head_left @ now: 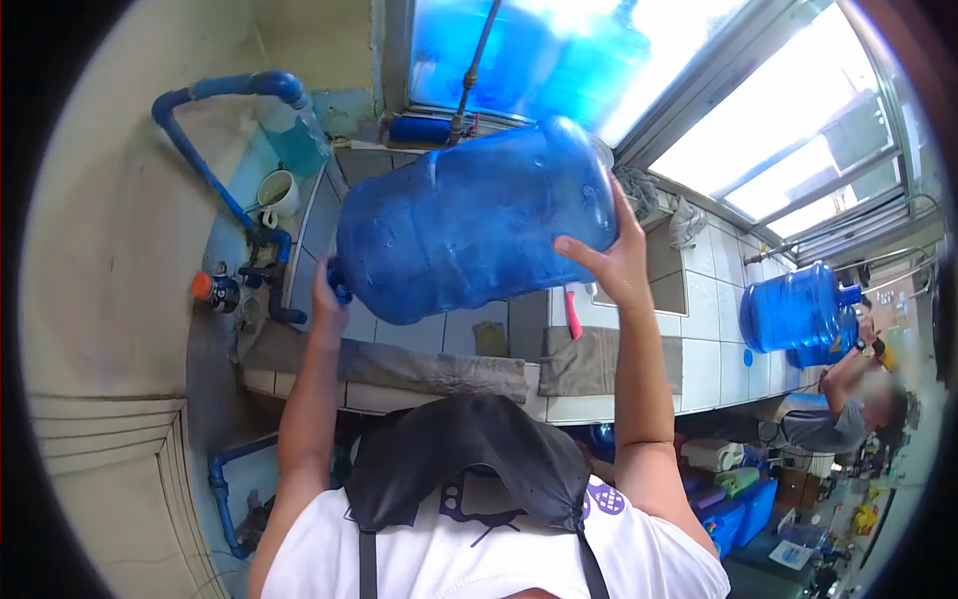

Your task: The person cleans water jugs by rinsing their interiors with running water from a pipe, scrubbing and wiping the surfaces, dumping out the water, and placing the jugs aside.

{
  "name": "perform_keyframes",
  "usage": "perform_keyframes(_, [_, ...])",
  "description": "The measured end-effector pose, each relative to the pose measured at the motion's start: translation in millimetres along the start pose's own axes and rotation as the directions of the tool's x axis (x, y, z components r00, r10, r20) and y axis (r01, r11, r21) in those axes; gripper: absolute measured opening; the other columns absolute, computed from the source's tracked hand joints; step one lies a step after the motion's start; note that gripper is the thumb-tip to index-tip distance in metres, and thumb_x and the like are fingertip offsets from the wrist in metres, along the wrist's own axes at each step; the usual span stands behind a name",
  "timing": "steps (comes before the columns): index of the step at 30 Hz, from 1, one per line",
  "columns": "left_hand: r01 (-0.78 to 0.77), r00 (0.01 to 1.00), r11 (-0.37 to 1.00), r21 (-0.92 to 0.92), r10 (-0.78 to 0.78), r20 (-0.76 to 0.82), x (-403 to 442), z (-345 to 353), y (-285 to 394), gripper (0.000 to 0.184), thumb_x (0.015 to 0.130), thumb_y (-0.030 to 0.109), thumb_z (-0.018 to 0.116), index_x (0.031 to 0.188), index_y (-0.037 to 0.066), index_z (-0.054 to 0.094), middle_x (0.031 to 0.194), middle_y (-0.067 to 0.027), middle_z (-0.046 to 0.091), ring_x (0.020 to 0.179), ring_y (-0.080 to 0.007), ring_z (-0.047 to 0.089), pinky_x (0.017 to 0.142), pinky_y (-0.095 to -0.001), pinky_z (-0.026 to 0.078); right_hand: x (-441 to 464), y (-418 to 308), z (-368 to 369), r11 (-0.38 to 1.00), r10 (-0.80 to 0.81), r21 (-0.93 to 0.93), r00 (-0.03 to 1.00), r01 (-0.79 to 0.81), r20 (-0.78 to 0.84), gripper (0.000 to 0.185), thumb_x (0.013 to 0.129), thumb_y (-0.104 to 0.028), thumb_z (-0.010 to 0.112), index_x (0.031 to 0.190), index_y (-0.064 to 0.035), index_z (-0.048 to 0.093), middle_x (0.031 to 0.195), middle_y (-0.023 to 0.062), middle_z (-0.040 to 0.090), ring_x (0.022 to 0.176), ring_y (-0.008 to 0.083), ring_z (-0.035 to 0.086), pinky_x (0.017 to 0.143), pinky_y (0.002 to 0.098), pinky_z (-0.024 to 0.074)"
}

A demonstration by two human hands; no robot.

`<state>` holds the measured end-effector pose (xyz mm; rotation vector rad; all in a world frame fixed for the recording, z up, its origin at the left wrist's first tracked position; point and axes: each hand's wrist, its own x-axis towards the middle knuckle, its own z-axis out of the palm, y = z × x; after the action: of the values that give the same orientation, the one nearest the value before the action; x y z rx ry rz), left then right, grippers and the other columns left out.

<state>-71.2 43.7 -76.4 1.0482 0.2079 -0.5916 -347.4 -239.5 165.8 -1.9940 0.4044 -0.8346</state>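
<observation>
Over the tiled counter [702, 299], the blue jug [479, 225] is aloft sideways, apparently mid-handling. The right hand [621, 262], spread wide, grips its base; the left hand [327, 299] holds the neck [341, 276], fingers mostly hidden. Turning it would need both.

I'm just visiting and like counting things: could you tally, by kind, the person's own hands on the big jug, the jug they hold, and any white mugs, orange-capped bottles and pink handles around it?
Hands: 2 (left hand, right hand)
Held blue water jug: 1
White mug: 1
Orange-capped bottle: 1
Pink handle: 1
Total: 6
</observation>
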Motion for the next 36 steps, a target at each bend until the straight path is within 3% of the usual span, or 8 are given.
perform_keyframes(1, [0.044, 0.997, 0.997, -0.057, -0.047, -0.063, -3.8, 18.0, -8.3, 0.039, 0.097, 0.046, 0.049, 0.112, 0.012, 0.061, 0.098, -0.0017, 0.068, 0.07, -0.0111, 0.062, 0.056, -0.0225, 0.045, 3.5, -15.2, -2.4, 1.0, -0.004, -0.002, 1.0, 0.004, 0.009, 0.106, 0.06, -0.028, 0.092, 0.144, 0.0035, 0.036, 0.13, 0.0185, 0.056, 0.121, 0.0234, 0.052, 0.102, 0.037, 0.041])
perform_keyframes(3, [0.095, 0.945, 0.982, -0.161, -0.038, 0.324, -12.4, 34.2, -14.3, 0.041, 0.097, 0.043, 0.049, 0.118, 0.01, 0.06, 0.104, -0.0026, 0.069, 0.077, -0.0118, 0.064, 0.06, -0.0247, 0.047, 9.3, -46.7, -5.1, 0.992, -0.078, -0.101, 0.996, 0.082, 0.036, 0.109, 0.057, -0.031, 0.092, 0.144, 0.0031, 0.036, 0.131, 0.0183, 0.055, 0.123, 0.0249, 0.052, 0.103, 0.0379, 0.0413])
perform_keyframes(6, [0.119, 0.867, 0.977, -0.175, -0.017, 0.497, 18.6, 47.3, -40.1, 0.048, 0.097, 0.041, 0.051, 0.13, 0.007, 0.053, 0.119, -0.0065, 0.065, 0.098, -0.0173, 0.064, 0.076, -0.0302, 0.053, 13.4, -83.4, -5.3, 0.938, -0.133, -0.311, 0.988, 0.151, 0.077, 0.111, 0.054, -0.039, 0.093, 0.145, -0.0045, 0.039, 0.133, 0.0195, 0.054, 0.124, 0.0289, 0.053, 0.101, 0.0414, 0.0449])
perform_keyframes(8, [0.213, 0.76, 0.945, -0.248, -0.001, 0.65, -10.2, 94.6, -26.0, 0.055, 0.097, 0.038, 0.052, 0.142, 0.007, 0.041, 0.136, -0.0097, 0.053, 0.121, -0.022, 0.054, 0.097, -0.0371, 0.05, 15.3, -101.5, -4.4, 0.868, -0.2, -0.442, 0.974, 0.226, 0.107, 0.11, 0.054, -0.041, 0.093, 0.145, -0.0074, 0.041, 0.134, 0.0195, 0.054, 0.123, 0.0307, 0.053, 0.1, 0.0428, 0.0457])
perform_keyframes(11, [0.301, 0.631, 0.948, -0.106, -0.115, 0.767, 2.1, 102.5, -39.7, 0.061, 0.097, 0.036, 0.054, 0.148, 0.01, 0.032, 0.146, -0.0102, 0.042, 0.131, -0.024, 0.046, 0.108, -0.0403, 0.042, 15.6, -126.0, 2.8, 0.733, -0.307, -0.58, 0.933, 0.356, 0.186, 0.109, 0.051, -0.048, 0.092, 0.143, -0.0119, 0.045, 0.136, 0.019, 0.053, 0.124, 0.0349, 0.052, 0.1, 0.0466, 0.0456])
perform_keyframes(16, [0.257, 0.54, 0.966, 0.029, -0.169, 0.825, 3.1, 104.6, -57.9, 0.066, 0.095, 0.031, 0.06, 0.15, 0.013, 0.029, 0.149, -0.0085, 0.04, 0.133, -0.0236, 0.043, 0.11, -0.0411, 0.038, 16.1, -144.7, 8.6, 0.571, -0.364, -0.657, 0.869, 0.492, 0.335, 0.111, 0.047, -0.055, 0.09, 0.142, -0.0165, 0.048, 0.138, 0.0185, 0.051, 0.127, 0.04, 0.049, 0.104, 0.0534, 0.0404])
perform_keyframes(29, [0.286, 0.342, 0.954, 0.086, -0.186, 0.921, -11.2, 120.7, -42.6, 0.079, 0.09, 0.035, 0.067, 0.152, 0.015, 0.023, 0.154, -0.0064, 0.031, 0.138, -0.023, 0.036, 0.113, -0.0417, 0.034, 12.8, -185.8, 23.4, 0.5, -0.334, -0.69, 0.852, 0.523, 0.404, 0.103, 0.051, -0.05, 0.091, 0.142, -0.0317, 0.045, 0.141, 0.0163, 0.049, 0.13, 0.0393, 0.045, 0.108, 0.0586, 0.0337])
perform_keyframes(36, [0.282, 0.384, 0.954, 0.104, -0.212, 0.899, -13.6, 110.7, -48.7, 0.076, 0.093, 0.036, 0.063, 0.152, 0.012, 0.022, 0.154, -0.0064, 0.03, 0.139, -0.0221, 0.034, 0.115, -0.0404, 0.031, 1.1, -174.7, 47.4, 0.493, -0.287, -0.698, 0.854, 0.52, 0.433, 0.104, 0.048, -0.045, 0.091, 0.141, -0.0293, 0.048, 0.14, 0.0166, 0.049, 0.128, 0.0399, 0.047, 0.106, 0.0557, 0.0383])
